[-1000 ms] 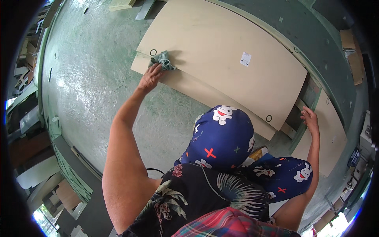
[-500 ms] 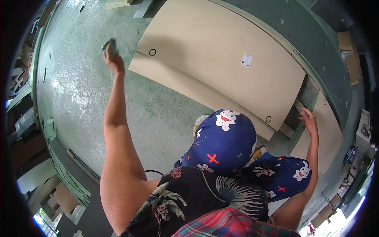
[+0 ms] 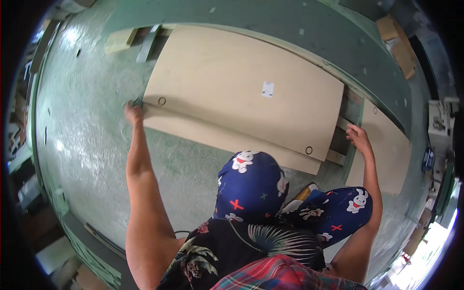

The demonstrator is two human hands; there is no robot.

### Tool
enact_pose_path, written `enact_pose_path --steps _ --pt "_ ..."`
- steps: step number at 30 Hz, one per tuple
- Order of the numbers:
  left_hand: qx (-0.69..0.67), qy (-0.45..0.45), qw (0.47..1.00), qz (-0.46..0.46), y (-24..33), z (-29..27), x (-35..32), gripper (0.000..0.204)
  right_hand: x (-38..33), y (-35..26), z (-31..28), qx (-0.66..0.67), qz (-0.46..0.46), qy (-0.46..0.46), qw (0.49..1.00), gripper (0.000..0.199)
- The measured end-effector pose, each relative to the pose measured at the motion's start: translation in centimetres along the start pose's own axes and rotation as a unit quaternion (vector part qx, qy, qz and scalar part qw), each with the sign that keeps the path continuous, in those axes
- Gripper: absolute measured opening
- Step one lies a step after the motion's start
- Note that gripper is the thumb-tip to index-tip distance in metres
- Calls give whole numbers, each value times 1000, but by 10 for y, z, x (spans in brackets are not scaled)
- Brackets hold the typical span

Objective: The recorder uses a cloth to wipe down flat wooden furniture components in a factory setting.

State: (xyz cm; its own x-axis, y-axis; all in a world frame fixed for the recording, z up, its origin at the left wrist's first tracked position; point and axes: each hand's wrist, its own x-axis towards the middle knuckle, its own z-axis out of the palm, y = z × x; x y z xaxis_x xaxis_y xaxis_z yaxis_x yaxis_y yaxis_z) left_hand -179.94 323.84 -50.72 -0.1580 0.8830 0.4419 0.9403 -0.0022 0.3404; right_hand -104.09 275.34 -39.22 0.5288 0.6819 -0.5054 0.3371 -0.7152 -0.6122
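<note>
My left hand [image 3: 133, 113] is closed around a small dark grey-green object [image 3: 138, 102], too blurred to name. The hand is beside the left corner of a large beige panel [image 3: 232, 72], which lies on top of a second beige panel [image 3: 232, 140]. The upper panel bears a white label [image 3: 268, 89] and dark ring marks near two corners. My right hand [image 3: 358, 137] hangs with loosely bent fingers and nothing visible in them. It is over the gap between the stacked panels and a smaller beige panel [image 3: 386, 152] at the right.
A long dark green surface [image 3: 270, 19] runs behind the panels. Narrow strips [image 3: 148, 44] and pale boards [image 3: 121, 40] lie at the far left. A cardboard box [image 3: 396, 46] is at the far right. My knees in blue printed trousers [image 3: 251, 186] rise close to the panels' near edge.
My left hand has come down and nearer, from over the floor to the panel's left corner, still holding the dark object. The view has shifted; my right hand remains by the gap.
</note>
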Motion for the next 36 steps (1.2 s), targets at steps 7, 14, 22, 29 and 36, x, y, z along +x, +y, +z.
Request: enact_pose_path --steps 7,14,22,29,36 --pt "-311 147 938 33 243 -26 -72 40 -17 32 -35 43 -10 19 999 30" --pt "-348 -199 896 190 357 -14 -106 40 19 21 -25 -34 -139 -1 990 33" --pt "-498 -453 672 309 586 -108 -176 41 -40 -75 -46 51 -239 123 962 64" --pt "-573 -648 486 126 703 -156 -239 35 -50 -78 -60 466 -187 -12 865 69" --pt "-444 -250 710 487 724 -154 -313 45 -55 -76 -67 690 -271 -137 657 42"
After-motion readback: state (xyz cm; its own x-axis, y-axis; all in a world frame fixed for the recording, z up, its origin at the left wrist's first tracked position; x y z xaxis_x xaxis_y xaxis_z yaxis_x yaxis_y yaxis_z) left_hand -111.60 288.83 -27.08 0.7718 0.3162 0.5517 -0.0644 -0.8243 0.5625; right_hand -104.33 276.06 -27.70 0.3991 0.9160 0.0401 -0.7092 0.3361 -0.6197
